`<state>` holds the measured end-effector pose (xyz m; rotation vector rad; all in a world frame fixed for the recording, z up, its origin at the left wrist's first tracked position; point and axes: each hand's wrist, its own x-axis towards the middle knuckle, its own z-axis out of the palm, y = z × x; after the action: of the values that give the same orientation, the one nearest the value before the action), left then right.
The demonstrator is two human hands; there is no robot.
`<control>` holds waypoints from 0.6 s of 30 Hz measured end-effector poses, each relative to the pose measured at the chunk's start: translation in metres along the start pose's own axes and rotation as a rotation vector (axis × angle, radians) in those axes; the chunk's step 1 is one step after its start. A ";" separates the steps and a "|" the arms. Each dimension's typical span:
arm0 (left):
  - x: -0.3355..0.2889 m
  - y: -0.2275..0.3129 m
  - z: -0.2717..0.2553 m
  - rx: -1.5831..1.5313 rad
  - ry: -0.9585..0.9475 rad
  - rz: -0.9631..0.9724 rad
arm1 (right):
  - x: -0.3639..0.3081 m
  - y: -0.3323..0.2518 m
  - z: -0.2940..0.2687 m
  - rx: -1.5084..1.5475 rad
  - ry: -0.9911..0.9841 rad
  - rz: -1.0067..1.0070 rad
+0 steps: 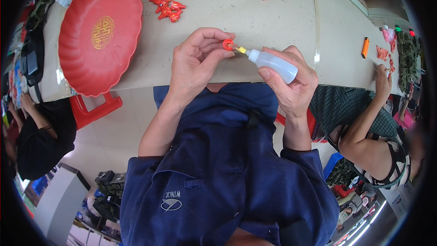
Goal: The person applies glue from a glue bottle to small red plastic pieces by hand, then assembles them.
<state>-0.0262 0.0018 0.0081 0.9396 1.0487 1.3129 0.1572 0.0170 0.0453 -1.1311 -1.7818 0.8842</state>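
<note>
**Red piece and squeeze bottle meet at the table edge**

A small red plastic piece (228, 44) sits pinched between the thumb and fingertips of the left hand (195, 64), raised just above the pale tabletop near its front edge. A small squeeze bottle (273, 64) of translucent white plastic lies almost level in the right hand (293, 82), gripped around its body with the thumb along the near side. Its yellow collar and thin nozzle (240, 49) point left and slightly up, the tip touching the red piece.
</note>
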 end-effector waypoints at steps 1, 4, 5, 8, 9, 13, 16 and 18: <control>0.000 0.000 0.000 0.004 -0.002 0.004 | 0.000 0.000 0.000 -0.003 0.003 0.004; 0.000 -0.001 0.000 0.016 -0.003 0.017 | 0.001 0.001 0.000 0.003 0.004 -0.011; 0.000 -0.002 0.000 0.023 -0.004 0.026 | 0.001 0.001 0.000 0.003 0.005 -0.010; 0.001 -0.002 0.001 -0.004 0.009 -0.001 | 0.000 0.000 -0.002 -0.027 -0.015 -0.020; 0.001 -0.001 0.001 -0.004 0.008 -0.001 | -0.001 0.000 -0.003 -0.025 -0.015 -0.018; 0.001 0.001 0.002 0.002 0.015 -0.012 | 0.000 -0.001 -0.004 -0.033 -0.022 0.005; 0.001 0.002 0.002 0.021 0.021 -0.018 | 0.001 0.000 -0.003 -0.039 -0.008 -0.009; 0.001 0.002 0.002 0.038 0.023 -0.020 | 0.003 0.000 -0.003 -0.038 -0.004 -0.013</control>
<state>-0.0246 0.0026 0.0106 0.9421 1.1011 1.2942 0.1594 0.0202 0.0474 -1.1419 -1.8144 0.8489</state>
